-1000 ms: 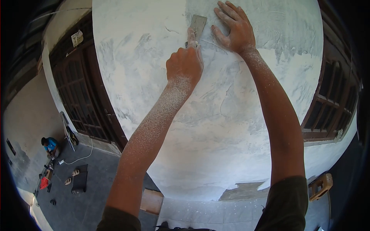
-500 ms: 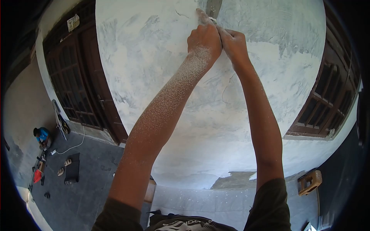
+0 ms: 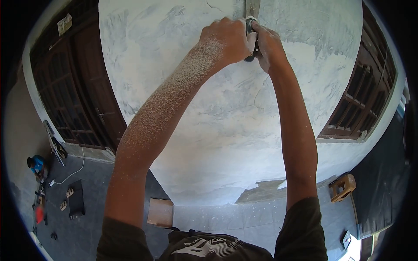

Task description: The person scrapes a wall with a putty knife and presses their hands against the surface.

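Both of my hands are raised against a white, patchily plastered wall point(image 3: 209, 117). Between them is a putty knife point(image 3: 250, 26), with its metal blade pointing up and its dark handle hanging down. My left hand point(image 3: 225, 40) is closed in a fist with the thumb against the handle; its fingertips are hidden. My right hand point(image 3: 269, 43) is closed on the other side of the handle, thumb near the base of the blade. White powder coats the left forearm, and the fingers of the right hand are whitened.
Brown doors point(image 3: 89, 74) stand to the left, a brown window point(image 3: 363, 93) to the right. On the floor are a wooden stool point(image 3: 342, 188), a cardboard piece point(image 3: 160, 212), sandals point(image 3: 69, 192) and a white cable point(image 3: 75, 170). Another person point(image 3: 37, 167) crouches far left.
The putty knife's dark handle has come into view between my hands. My left hand has shifted left and its fingers have curled in. The view has swung slightly, showing more floor.
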A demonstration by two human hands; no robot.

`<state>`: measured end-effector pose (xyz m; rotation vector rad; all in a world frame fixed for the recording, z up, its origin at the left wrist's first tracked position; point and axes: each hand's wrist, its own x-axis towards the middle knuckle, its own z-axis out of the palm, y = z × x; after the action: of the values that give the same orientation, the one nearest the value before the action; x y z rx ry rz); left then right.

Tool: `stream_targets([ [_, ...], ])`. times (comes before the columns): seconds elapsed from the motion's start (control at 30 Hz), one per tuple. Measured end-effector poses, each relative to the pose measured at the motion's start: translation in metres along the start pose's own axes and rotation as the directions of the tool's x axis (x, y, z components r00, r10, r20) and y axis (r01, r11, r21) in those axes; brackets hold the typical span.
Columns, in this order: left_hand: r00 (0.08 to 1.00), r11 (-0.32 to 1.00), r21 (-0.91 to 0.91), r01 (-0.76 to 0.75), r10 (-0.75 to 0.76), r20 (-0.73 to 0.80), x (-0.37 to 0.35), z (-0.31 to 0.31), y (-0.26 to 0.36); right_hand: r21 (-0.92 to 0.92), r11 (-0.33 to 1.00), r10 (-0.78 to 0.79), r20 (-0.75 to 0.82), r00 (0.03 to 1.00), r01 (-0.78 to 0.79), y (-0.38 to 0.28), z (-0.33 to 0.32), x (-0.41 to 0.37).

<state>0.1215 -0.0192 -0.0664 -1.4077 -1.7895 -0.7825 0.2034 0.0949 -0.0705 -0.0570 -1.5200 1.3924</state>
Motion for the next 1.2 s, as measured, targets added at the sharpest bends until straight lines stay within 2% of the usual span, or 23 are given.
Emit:
stream_targets([
  [0.03,0.992,0.994,0.087,-0.071,0.079,-0.095,0.006,-0.004,-0.017,-0.064,0.998,-0.021,0.017,1.0,0.022,0.001,0.003,-0.007],
  [0.07,0.934,0.971,0.141,-0.191,0.224,-0.279,0.018,0.002,-0.044,-0.127,0.991,-0.039,0.034,0.999,0.043,0.002,0.006,-0.013],
  [0.1,0.941,0.966,0.216,-0.145,0.202,-0.271,0.033,0.003,-0.057,-0.187,0.977,-0.105,-0.008,0.994,0.102,0.01,0.006,-0.013],
  [0.13,0.936,0.965,0.203,-0.163,0.216,-0.277,0.027,-0.025,-0.061,-0.193,0.976,-0.103,-0.02,0.994,0.097,0.016,0.008,-0.017],
  [0.2,0.725,0.879,0.385,-0.28,0.457,-0.515,0.041,-0.003,-0.102,-0.345,0.933,-0.136,-0.088,0.987,0.098,0.027,0.012,-0.029],
  [0.33,0.718,0.875,0.404,-0.267,0.46,-0.522,0.04,0.014,-0.124,-0.349,0.936,-0.115,-0.2,0.973,0.039,0.052,0.026,-0.047],
  [0.4,0.799,0.884,0.419,-0.21,0.402,-0.447,0.037,0.018,-0.127,-0.315,0.949,-0.07,-0.22,0.973,-0.003,0.059,0.032,-0.056],
  [0.5,0.831,0.899,0.394,-0.191,0.362,-0.423,0.036,0.018,-0.125,-0.391,0.92,-0.091,-0.27,0.958,-0.023,0.071,0.034,-0.064],
  [0.57,0.826,0.896,0.398,-0.197,0.37,-0.426,0.036,0.019,-0.125,-0.462,0.887,-0.147,-0.277,0.95,0.002,0.087,0.031,-0.068],
  [0.8,0.814,0.882,0.435,-0.182,0.383,-0.436,0.036,0.022,-0.126,-0.446,0.892,-0.096,-0.341,0.935,-0.071,0.098,0.044,-0.095],
  [1.1,0.816,0.876,0.456,-0.158,0.376,-0.438,0.037,0.023,-0.126,-0.458,0.889,-0.136,-0.301,0.944,-0.018,0.093,0.051,-0.087],
  [1.2,0.815,0.88,0.448,-0.157,0.371,-0.444,0.036,0.022,-0.125,-0.447,0.892,-0.087,-0.306,0.948,-0.062,0.095,0.052,-0.096],
])
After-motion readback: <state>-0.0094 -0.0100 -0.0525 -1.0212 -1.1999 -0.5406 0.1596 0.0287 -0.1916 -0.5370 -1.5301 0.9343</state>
